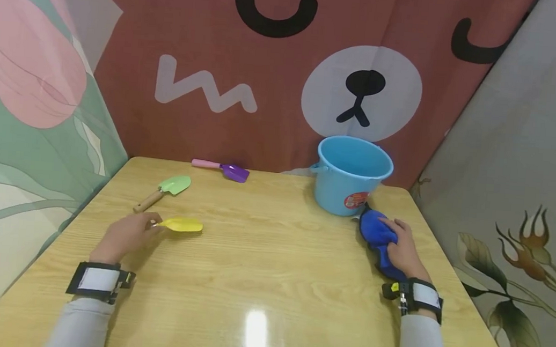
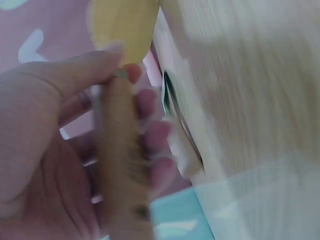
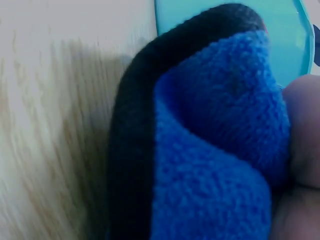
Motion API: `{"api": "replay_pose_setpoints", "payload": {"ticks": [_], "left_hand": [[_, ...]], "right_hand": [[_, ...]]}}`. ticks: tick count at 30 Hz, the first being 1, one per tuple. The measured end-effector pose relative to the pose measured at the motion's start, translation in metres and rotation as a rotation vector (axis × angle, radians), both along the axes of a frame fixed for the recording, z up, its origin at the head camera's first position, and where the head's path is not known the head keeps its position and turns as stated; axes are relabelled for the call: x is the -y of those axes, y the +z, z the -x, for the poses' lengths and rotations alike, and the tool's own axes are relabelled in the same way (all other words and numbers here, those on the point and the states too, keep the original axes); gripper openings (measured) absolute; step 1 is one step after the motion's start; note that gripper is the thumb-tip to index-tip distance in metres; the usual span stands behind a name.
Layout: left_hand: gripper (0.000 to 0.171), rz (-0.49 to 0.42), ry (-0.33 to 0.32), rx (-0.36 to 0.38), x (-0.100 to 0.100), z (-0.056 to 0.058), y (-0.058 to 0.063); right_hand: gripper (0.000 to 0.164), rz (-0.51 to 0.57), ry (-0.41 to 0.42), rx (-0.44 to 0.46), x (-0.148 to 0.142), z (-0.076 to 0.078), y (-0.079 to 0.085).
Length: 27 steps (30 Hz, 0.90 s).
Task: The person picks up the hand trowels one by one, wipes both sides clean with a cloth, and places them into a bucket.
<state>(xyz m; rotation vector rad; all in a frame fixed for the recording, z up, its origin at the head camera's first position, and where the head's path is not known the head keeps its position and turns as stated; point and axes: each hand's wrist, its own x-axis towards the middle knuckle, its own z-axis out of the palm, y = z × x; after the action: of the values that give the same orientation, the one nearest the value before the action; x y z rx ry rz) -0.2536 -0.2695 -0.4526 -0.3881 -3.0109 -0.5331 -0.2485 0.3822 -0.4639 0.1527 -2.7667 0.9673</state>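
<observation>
My left hand (image 1: 130, 233) pinches a small yellow trowel (image 1: 182, 224) near the neck, its blade pointing right over the table. In the left wrist view the trowel's wooden handle (image 2: 122, 165) runs down across the palm, slightly blurred. On the right side, my right hand (image 1: 404, 250) grips a bunched blue cloth (image 1: 376, 229) just in front of the light blue bucket (image 1: 335, 191). Fuzzy fabric and black edging of the cloth (image 3: 210, 185) fill much of the right wrist view, where only parts of the fingers show.
A green trowel (image 1: 175, 184) with a wooden handle lies beyond the left hand. Farther back, a purple shovel (image 1: 234, 172) with a pink handle rests near the rear edge of the wooden table (image 1: 252, 258). Printed curtains hang behind and at both sides.
</observation>
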Motion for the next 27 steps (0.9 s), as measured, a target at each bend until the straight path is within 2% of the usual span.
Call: {"api": "replay_pose_setpoints", "payload": {"ticks": [3,7,9,11,14,17,20,24,27], "left_hand": [[0.029,0.002,-0.023,-0.068,-0.013,0.007,0.003],[0.028,-0.036,-0.062,-0.1,-0.031,0.015,0.006],[0.027,-0.072,-0.082,-0.068,-0.04,0.018,0.008],[0.026,-0.114,-0.102,-0.029,-0.048,0.02,0.011],[0.024,-0.169,-0.144,0.028,-0.059,0.024,0.013],[0.021,-0.191,-0.191,0.035,-0.067,0.029,0.013],[0.02,-0.189,-0.238,0.0,-0.075,0.034,0.013],[0.021,-0.175,-0.266,-0.038,-0.087,0.038,0.018],[0.026,-0.133,-0.254,-0.069,-0.097,0.04,0.023]], "right_hand": [[0.062,-0.048,0.002,0.045,0.002,-0.002,0.004],[0.058,-0.082,-0.016,0.208,0.005,-0.007,0.006],[0.065,-0.102,-0.024,0.294,0.007,-0.01,0.008],[0.08,-0.117,-0.015,0.382,0.008,-0.014,0.011],[0.099,-0.168,0.0,0.439,0.008,-0.018,0.013],[0.102,-0.198,0.028,0.449,0.008,-0.022,0.013],[0.097,-0.194,0.03,0.436,0.007,-0.022,0.01],[0.088,-0.207,0.027,0.351,0.005,-0.02,0.006],[0.083,-0.215,0.031,0.283,0.004,-0.017,0.005]]}}
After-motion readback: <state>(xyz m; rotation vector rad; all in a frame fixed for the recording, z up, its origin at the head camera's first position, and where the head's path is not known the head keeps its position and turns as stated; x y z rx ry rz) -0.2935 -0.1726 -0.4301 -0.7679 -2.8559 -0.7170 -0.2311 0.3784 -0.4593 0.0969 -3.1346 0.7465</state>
